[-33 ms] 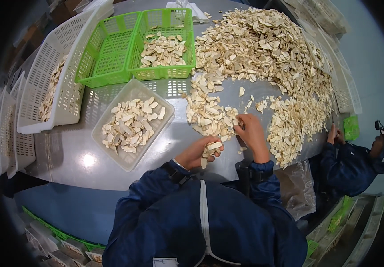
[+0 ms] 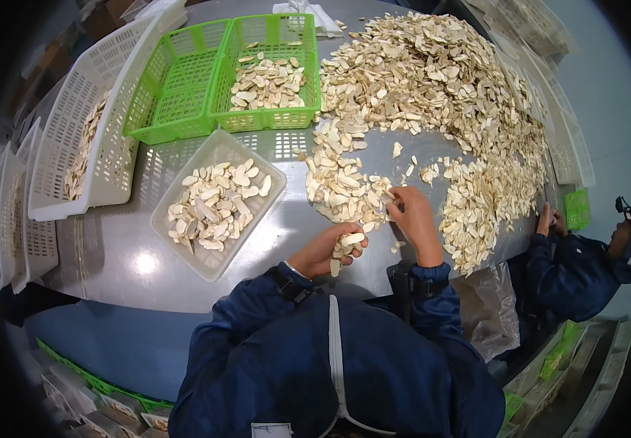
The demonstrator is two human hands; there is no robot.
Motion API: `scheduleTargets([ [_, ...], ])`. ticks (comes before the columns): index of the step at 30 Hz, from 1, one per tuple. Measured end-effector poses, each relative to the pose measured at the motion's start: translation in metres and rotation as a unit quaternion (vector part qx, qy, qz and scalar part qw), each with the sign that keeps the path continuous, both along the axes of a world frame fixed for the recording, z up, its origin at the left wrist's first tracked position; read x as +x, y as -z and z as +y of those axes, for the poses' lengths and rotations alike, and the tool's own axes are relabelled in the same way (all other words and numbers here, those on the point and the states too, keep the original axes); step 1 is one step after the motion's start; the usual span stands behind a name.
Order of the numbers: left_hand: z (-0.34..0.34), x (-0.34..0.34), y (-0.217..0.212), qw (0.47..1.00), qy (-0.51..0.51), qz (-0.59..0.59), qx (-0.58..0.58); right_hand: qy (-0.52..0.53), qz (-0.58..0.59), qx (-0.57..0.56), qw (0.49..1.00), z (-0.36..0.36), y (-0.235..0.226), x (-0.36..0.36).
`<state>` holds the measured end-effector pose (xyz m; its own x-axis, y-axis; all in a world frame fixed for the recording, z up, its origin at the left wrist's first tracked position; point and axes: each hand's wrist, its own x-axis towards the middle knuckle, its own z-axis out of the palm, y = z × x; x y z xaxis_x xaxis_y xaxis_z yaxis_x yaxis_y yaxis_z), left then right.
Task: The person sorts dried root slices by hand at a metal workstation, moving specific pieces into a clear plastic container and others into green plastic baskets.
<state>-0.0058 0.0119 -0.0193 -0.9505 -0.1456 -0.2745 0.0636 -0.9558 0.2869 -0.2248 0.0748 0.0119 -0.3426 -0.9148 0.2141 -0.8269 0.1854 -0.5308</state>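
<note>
Several pale dried slices (image 2: 345, 245) with tan edges, perhaps mushroom or root, are held in my left hand (image 2: 323, 250), its fingers curled round them just above the table. My right hand (image 2: 413, 219) reaches to the near edge of a small heap of the same slices (image 2: 341, 182). Its thumb and fingertips are pinched together there, and what lies between them is mostly hidden. Left of my hands is a translucent shallow tray (image 2: 275, 182), with a layer of slices (image 2: 213, 204) in its middle.
Two green baskets (image 2: 217, 120) stand at the back left, the right one holding slices. Beside them is a tall white basket (image 2: 118, 171). A large slice pile (image 2: 432, 73) covers the back right. Another person (image 2: 575, 270) works at the right edge, near a clear plastic bag (image 2: 487, 310).
My right hand's fingers have shifted very slightly at the heap's edge. All else looks the same.
</note>
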Motion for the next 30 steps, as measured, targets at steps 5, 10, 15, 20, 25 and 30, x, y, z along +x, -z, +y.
scheduleTargets([
  [5,-0.003,-0.004,0.001,1.000,0.007,0.002,0.008,0.080,0.049,-0.028,0.995,0.006,-0.002,-0.022],
  [10,-0.016,-0.005,-0.003,1.000,-0.003,-0.008,-0.003,0.050,-0.039,0.131,0.989,-0.003,-0.026,-0.001],
  [15,-0.015,0.008,-0.010,0.998,-0.005,-0.058,-0.025,-0.015,-0.068,0.062,0.996,-0.009,-0.014,0.012],
  [20,0.007,-0.009,0.007,0.998,-0.003,-0.013,-0.054,-0.025,-0.048,0.089,0.995,0.020,0.004,-0.014],
  [25,0.011,-0.003,0.007,0.998,-0.031,0.004,-0.054,-0.029,-0.036,0.041,0.998,0.010,0.025,-0.020],
  [30,0.005,-0.007,0.004,0.999,-0.028,0.002,-0.034,-0.017,0.012,0.159,0.987,0.003,-0.021,0.000],
])
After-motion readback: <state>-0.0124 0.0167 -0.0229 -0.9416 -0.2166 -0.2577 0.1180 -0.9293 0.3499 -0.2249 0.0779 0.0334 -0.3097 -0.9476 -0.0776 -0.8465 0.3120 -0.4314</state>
